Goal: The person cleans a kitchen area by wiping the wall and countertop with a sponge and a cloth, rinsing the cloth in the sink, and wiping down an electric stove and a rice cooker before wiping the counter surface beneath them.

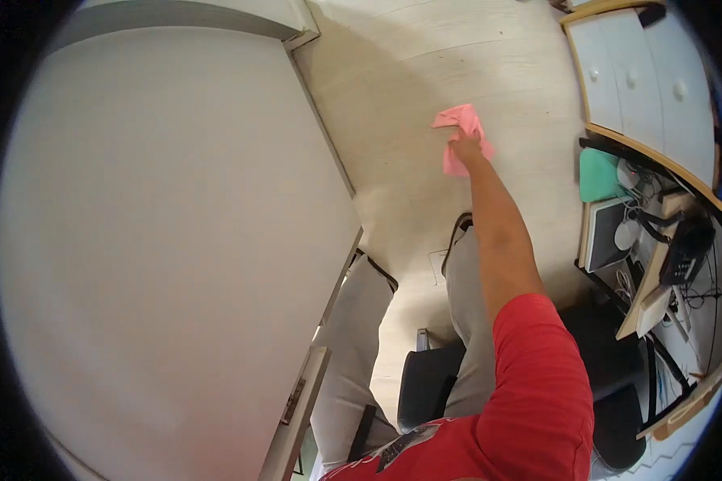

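My right hand [466,147] is stretched far out in front of me over the pale floor [409,152], its fingers closed on a pink cloth [475,120]. The cloth is bunched under the hand, with loose corners spreading above and below it. Whether it touches the floor or hangs just above it I cannot tell. My left hand is outside the view.
A large white door [168,208] fills the left side, its latch edge close to my leg. At right are white drawers [630,76], a green object [599,175], a desk phone [687,250] and tangled cables. Black seats [427,383] stand around my legs.
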{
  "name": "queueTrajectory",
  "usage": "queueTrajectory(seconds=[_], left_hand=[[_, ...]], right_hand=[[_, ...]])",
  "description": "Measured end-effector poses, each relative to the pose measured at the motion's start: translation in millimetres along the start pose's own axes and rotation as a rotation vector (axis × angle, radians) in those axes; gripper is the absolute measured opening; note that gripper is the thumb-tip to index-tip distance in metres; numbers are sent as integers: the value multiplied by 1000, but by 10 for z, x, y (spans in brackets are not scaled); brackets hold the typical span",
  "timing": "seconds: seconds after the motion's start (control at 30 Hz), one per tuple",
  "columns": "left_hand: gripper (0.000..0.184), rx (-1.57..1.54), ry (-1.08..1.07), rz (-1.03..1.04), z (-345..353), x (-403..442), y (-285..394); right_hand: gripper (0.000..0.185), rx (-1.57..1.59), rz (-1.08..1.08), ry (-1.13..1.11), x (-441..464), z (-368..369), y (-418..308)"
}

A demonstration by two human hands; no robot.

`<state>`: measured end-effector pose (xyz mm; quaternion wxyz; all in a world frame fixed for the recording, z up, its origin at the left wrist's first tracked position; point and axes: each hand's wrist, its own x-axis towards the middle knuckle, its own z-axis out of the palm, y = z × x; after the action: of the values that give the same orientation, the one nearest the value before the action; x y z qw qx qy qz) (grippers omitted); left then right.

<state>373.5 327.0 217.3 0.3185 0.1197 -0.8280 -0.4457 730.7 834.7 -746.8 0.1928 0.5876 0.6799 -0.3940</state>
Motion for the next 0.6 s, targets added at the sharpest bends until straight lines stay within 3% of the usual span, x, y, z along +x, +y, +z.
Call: queueTrajectory(seconds=[0.07,0.1,0.17,0.23,0.3,0.4,0.43,0.47,0.5,0.53,0.57,0.6], left_hand=[[57,21,2,-28,4,50,-8],[57,27,8,-54,-40,104,-11],[58,16,19,-124,-230,231,-43],[58,-24,30,-200,-515,339,-112],[59,-90,28,-309,-812,471,-252],[60,-280,-85,-544,-1091,676,-798],[49,-298,-76,-566,-876,383,-737],[48,-301,-335,-451,-1175,545,-1062],[48,-341,-440,-394,-877,228,-922],[50,-460,-410,-527,-586,-38,-708],[55,-9,-421,-234,-674,72,-939],[56,-408,-262,-640,-143,-422,-314]], right_hand=[[48,269,-39,109,163,110,168],[48,256,-45,105,99,19,197],[43,499,-12,-80,-406,-532,-99],[37,642,-211,-44,-713,-618,-36],[24,824,-207,-218,-1618,-1478,-609],[27,995,-429,-298,-2870,-2649,-1434],[29,989,-494,-319,-3251,-3024,-1741],[28,991,-594,-350,-3657,-3397,-2047],[27,993,-689,-383,-4013,-3716,-2378],[27,964,-736,-413,-4331,-3964,-2734],[28,986,-932,-403,-4665,-4161,-3044],[28,1008,-1130,-384,-4937,-4282,-3322]])
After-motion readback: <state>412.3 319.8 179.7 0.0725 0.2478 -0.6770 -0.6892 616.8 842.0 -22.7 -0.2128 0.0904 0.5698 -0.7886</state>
